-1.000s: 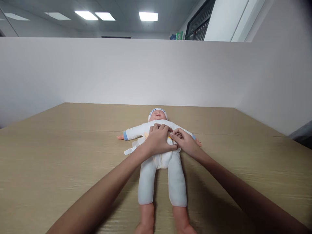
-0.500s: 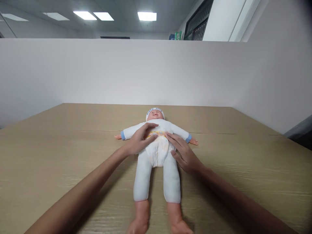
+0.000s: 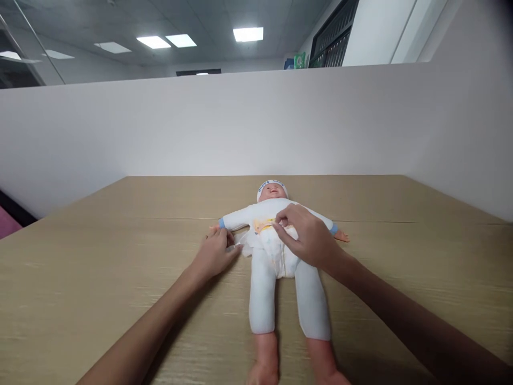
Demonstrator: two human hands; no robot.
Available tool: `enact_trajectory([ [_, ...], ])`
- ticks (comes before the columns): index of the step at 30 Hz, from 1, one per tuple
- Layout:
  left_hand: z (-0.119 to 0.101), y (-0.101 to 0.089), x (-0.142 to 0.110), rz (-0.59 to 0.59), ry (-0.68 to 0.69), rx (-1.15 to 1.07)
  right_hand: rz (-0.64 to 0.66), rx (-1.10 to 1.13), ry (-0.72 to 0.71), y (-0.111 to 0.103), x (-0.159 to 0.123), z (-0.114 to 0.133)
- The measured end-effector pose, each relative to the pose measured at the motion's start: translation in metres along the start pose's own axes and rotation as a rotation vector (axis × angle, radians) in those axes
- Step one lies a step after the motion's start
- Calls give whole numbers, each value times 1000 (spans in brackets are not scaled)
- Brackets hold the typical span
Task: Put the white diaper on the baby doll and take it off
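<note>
A baby doll in white clothes and a white printed cap lies on its back, feet toward me. Around its hips is a white diaper with a yellow-orange band at the waist. My left hand is beside the doll's hip on the left, fingers closed on a thin white side flap of the diaper that stretches out from the body. Over the diaper's front waist is my right hand, thumb and fingers brought close together near the band. Whether a bit of the diaper is between them is hard to see.
The doll lies on a wide wood-grain table. Behind the table stands a white partition, with a white wall at the right. A pink and black item shows at the left edge.
My left hand has moved from the doll's belly out to the left, pulling the diaper's side flap outward. My right hand has shifted up onto the waistband. The view has turned slightly left.
</note>
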State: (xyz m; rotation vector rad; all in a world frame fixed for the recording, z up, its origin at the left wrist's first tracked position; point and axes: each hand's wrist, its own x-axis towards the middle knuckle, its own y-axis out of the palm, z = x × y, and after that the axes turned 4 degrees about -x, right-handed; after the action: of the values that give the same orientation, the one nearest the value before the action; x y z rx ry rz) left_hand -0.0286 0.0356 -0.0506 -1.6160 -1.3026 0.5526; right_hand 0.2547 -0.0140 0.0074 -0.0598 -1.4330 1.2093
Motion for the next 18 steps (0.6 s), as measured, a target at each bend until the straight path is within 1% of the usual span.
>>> enact_trajectory([
  [2, 1, 0, 0, 46, -44, 9, 138, -16, 72, 6, 17, 12],
  [4, 4, -2, 2, 97, -88, -22, 283, -71, 186, 11, 31, 19],
  [6, 7, -5, 5, 118, -124, -123, 396, -138, 286, 17, 41, 23],
  [8, 7, -9, 8, 77, -126, -304, 467, -192, 348, 22, 48, 24],
  [10, 1, -13, 10, 11, -115, -502, 507, -216, 378, 27, 51, 23],
  [12, -10, -16, 13, -27, -124, -647, 519, -221, 391, 29, 50, 22],
  [14, -26, -17, 18, -41, -151, -735, 512, -200, 388, 27, 49, 22],
  [16, -43, -15, 24, -45, -151, -788, 509, -126, 366, 22, 46, 21],
  [18, -58, -10, 32, -5, -117, -831, 502, -12, 326, 16, 43, 19],
])
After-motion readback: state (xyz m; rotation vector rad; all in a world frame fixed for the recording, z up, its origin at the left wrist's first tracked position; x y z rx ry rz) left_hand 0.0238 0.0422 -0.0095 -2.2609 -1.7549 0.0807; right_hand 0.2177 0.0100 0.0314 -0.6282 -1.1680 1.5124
